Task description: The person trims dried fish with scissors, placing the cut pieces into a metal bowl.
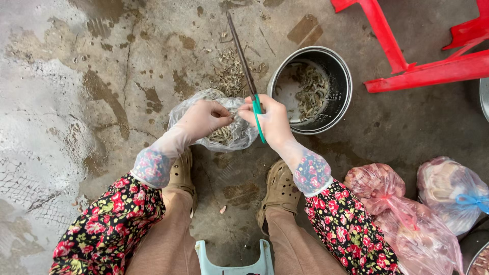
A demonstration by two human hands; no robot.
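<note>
One pair of scissors [244, 58] in right hand [272, 122] points up-left.

red plastic chair [407, 61], pink bags [392, 203]

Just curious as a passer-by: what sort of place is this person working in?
Probably an outdoor yard or market food-prep spot: a wet, cracked concrete floor, a metal pot of small dried fish, tied plastic bags, and a red plastic chair.

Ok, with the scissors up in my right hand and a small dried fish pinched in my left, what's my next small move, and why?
Probably bring the scissors down to the fish that the left hand pinches over the clear bag. The right hand holds the blades pointing away, and the metal pot beside it already holds fish.
</note>
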